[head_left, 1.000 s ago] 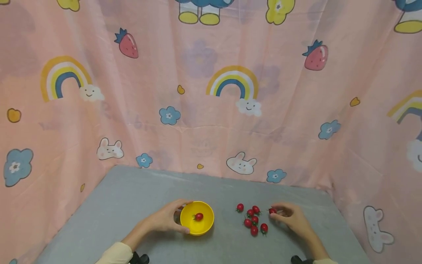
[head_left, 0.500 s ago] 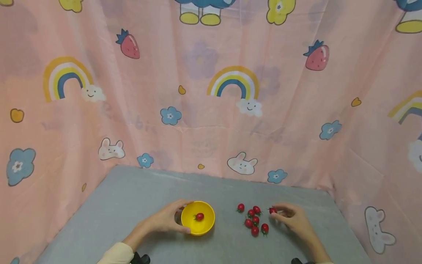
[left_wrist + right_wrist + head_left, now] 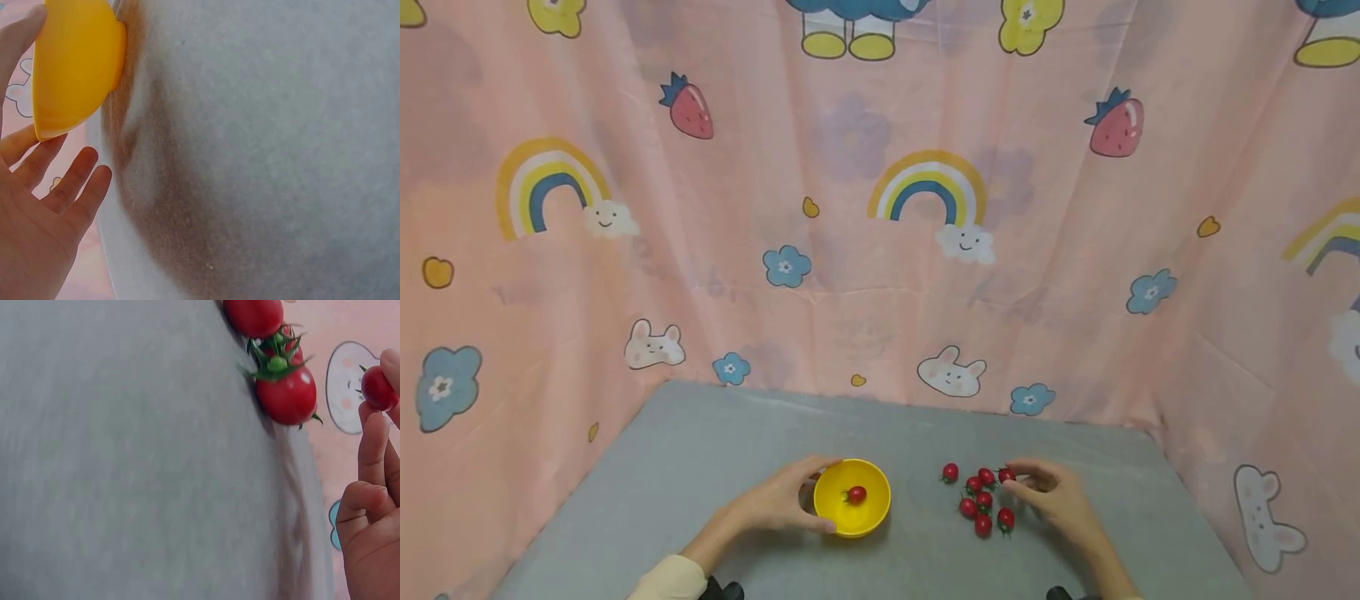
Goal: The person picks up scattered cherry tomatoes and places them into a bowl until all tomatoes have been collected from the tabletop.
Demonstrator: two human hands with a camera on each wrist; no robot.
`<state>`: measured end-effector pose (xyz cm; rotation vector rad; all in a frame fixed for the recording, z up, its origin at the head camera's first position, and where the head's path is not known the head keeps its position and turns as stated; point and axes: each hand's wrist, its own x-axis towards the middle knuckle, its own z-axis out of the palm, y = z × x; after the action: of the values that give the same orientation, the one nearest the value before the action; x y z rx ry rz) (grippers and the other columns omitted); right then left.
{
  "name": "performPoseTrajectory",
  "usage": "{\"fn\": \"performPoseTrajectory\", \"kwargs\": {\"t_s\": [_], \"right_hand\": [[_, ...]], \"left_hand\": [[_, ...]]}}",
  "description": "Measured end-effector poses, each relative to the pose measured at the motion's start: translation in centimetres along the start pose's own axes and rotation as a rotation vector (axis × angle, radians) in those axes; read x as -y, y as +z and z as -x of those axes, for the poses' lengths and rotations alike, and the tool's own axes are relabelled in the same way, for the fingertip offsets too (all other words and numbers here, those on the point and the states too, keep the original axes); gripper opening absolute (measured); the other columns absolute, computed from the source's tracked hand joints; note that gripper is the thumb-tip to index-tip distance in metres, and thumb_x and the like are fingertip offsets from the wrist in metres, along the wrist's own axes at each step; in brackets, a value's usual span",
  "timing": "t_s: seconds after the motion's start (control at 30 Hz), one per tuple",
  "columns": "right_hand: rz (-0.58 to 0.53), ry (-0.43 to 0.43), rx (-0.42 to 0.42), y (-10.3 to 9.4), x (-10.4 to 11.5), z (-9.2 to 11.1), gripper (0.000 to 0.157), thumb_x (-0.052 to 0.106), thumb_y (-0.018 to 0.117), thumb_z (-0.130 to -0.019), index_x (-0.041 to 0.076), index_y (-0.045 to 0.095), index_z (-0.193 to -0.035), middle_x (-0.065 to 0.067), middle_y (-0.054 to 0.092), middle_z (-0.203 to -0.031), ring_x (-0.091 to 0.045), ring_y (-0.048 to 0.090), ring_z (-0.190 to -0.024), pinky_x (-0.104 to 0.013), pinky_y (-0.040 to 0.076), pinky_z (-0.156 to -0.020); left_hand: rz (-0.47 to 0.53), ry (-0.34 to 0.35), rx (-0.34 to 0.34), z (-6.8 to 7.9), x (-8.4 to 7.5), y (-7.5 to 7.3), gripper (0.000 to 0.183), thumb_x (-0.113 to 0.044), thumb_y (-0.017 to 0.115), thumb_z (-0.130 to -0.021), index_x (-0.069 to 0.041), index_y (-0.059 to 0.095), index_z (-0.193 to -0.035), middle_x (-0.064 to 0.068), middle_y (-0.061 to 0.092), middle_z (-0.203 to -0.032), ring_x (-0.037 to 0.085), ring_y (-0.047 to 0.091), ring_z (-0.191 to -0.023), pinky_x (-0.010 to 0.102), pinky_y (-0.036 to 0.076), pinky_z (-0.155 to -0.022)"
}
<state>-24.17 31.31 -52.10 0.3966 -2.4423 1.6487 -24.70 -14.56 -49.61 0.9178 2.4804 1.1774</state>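
1. Yellow bowl point(image 3: 871, 518), upright on the grey tabletop point(image 3: 730, 442) in the head view, with one red cherry tomato point(image 3: 856, 495) lying inside; from the left wrist, just the outer wall and the foot ring point(image 3: 119, 62), with the inside hidden from sight.
2. In the head view, between the bowl and the right hand point(image 3: 1058, 500), seven loose cherry tomatoes point(image 3: 982, 524) on the tabletop: one a little apart on the side towards the bowl, the others in a close cluster with some contact.
3. From the right wrist, only part of that cluster, at least three of the fruit, but with the pointed green sepals point(image 3: 278, 369) far plainer than from the head.
4. Also from the right wrist, a held cherry tomato point(image 3: 377, 389) clear of the tabletop, in front of a rabbit print point(image 3: 344, 378) on the pink curtain point(image 3: 1060, 333); in the head view, half covered by fingers and just beside the cluster.
5. With the left hand point(image 3: 786, 497), grips the bowl at the rim, thumb and fingers spread wide around one side; from the left wrist, two fingers on the bowl and two free of it.
6. With the right hand, pinches the held cherry tomato between thumb and fingertip, at a gap only as wide as the fruit; further fingers loosely bent below.
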Motion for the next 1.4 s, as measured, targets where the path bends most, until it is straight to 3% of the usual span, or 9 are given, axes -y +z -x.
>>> {"fn": "performPoseTrajectory", "kwargs": {"t_s": [0.5,0.83,1.4], "right_hand": [[-0.001,0.006,0.012,1.3,1.6,-0.9,0.032,0.012,0.08,-0.089,-0.004,0.071,-0.116,-0.014,0.072,-0.104,-0.025,0.066,-0.076,-0.028,0.054,-0.061],[0.009,0.022,0.048,2.2,2.9,-2.1,0.034,0.014,0.081,-0.089,-0.004,0.071,-0.117,-0.011,0.072,-0.1,-0.024,0.065,-0.073,-0.027,0.052,-0.062],[-0.043,-0.127,0.115,4.7,4.3,-3.5,0.029,0.007,0.079,-0.089,-0.003,0.071,-0.115,-0.015,0.071,-0.097,-0.03,0.066,-0.072,-0.029,0.056,-0.061]], "left_hand": [[0.011,0.024,0.0,0.3,-0.1,-0.3,0.082,-0.031,0.084,-0.085,-0.007,0.044,-0.152,0.005,0.05,-0.143,0.024,0.054,-0.118,0.037,0.05,-0.1],[0.007,0.025,-0.005,0.2,0.1,-0.2,0.081,-0.033,0.084,-0.085,-0.008,0.044,-0.151,0.005,0.05,-0.144,0.022,0.053,-0.119,0.037,0.049,-0.101],[0.022,0.03,-0.006,0.2,0.1,0.0,0.081,-0.031,0.084,-0.086,-0.007,0.043,-0.152,0.006,0.049,-0.146,0.023,0.053,-0.12,0.038,0.049,-0.101]]}}
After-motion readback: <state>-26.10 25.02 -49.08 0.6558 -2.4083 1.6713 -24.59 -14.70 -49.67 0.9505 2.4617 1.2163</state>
